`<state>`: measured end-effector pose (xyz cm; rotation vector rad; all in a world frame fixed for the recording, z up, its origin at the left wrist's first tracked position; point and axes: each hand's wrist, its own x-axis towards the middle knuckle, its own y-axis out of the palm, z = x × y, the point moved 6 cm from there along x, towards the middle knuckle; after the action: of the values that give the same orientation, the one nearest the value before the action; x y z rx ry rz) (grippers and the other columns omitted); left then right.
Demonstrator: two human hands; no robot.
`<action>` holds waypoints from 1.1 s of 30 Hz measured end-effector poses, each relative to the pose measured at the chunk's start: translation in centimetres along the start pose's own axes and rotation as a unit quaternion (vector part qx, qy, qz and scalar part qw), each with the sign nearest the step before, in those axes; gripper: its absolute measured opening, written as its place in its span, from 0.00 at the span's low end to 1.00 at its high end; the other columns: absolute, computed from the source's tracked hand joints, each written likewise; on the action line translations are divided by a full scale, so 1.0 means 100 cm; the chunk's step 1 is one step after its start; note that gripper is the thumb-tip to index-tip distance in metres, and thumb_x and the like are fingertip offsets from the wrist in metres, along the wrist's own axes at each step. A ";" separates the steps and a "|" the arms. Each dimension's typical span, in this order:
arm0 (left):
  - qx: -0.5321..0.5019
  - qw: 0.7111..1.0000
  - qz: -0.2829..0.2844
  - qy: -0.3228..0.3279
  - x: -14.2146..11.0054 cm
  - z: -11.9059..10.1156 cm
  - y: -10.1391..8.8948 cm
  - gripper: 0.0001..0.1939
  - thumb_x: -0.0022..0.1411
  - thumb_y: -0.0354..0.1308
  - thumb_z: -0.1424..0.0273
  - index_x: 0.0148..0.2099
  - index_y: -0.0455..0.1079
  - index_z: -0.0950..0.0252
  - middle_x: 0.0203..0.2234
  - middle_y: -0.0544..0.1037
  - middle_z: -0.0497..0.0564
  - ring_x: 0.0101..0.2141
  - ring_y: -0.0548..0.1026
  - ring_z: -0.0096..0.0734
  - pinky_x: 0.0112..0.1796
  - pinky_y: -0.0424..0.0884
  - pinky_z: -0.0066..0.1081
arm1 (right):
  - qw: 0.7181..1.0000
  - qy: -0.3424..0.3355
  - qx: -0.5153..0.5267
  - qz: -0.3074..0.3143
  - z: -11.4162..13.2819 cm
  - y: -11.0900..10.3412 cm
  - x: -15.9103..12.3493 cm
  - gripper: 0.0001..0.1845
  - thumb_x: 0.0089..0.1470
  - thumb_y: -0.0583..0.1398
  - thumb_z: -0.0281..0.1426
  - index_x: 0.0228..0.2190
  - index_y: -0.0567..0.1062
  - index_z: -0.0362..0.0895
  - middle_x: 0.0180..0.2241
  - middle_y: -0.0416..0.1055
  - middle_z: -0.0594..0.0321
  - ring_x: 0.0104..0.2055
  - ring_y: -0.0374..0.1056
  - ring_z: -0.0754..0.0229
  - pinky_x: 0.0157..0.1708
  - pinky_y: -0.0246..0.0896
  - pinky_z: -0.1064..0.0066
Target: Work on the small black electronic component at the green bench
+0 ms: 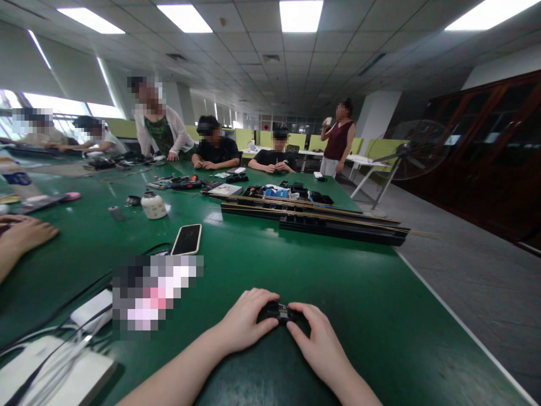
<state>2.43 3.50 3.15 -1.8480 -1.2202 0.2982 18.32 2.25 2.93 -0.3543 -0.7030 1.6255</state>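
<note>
A small black device [283, 313] with a gold and silvery part showing at its middle is held just above or on the green table; its exact kind is hard to make out. My left hand [248, 317] grips its left end between thumb and fingers. From the other side, the thumb and fingertips of my right hand [311, 334] close on its right end. Both hands cover the ends of the device. A phone [186, 240] in a pale case lies beyond my left hand, near a blurred-out patch.
Cables and a white box [53, 372] occupy the near left of the green table [236, 254]. Farther off stand a jar [153, 206] and long black rails [342, 230] with thin rods. Another person's hand [27, 232] rests at left; several people are around the table.
</note>
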 end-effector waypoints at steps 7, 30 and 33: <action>-0.005 1.000 -0.003 0.003 0.001 0.001 0.000 0.19 0.58 0.58 0.67 0.52 0.63 0.59 0.45 0.72 0.51 0.45 0.68 0.38 0.46 0.63 0.36 | 1.000 0.000 -0.008 0.010 0.002 0.000 -0.001 0.14 0.49 0.57 0.31 0.39 0.74 0.45 0.42 0.73 0.57 0.46 0.66 0.53 0.50 0.57 0.60; -0.017 1.000 0.009 0.011 0.001 -0.003 -0.001 0.24 0.52 0.63 0.71 0.51 0.63 0.59 0.45 0.72 0.50 0.45 0.68 0.38 0.46 0.63 0.35 | 1.000 -0.007 -0.013 0.017 0.004 0.000 -0.001 0.14 0.44 0.61 0.33 0.37 0.76 0.49 0.45 0.72 0.58 0.51 0.64 0.52 0.53 0.53 0.57; -0.025 0.999 0.021 0.018 0.000 -0.006 -0.001 0.24 0.52 0.63 0.71 0.51 0.63 0.59 0.45 0.72 0.50 0.45 0.68 0.38 0.46 0.63 0.35 | 0.999 -0.009 -0.029 0.031 0.004 0.002 -0.002 0.12 0.45 0.62 0.34 0.36 0.76 0.50 0.45 0.71 0.58 0.51 0.63 0.52 0.53 0.52 0.56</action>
<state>2.76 3.21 3.62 -1.9157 -1.1743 0.2586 17.95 1.99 3.11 -0.4071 -0.7596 1.6714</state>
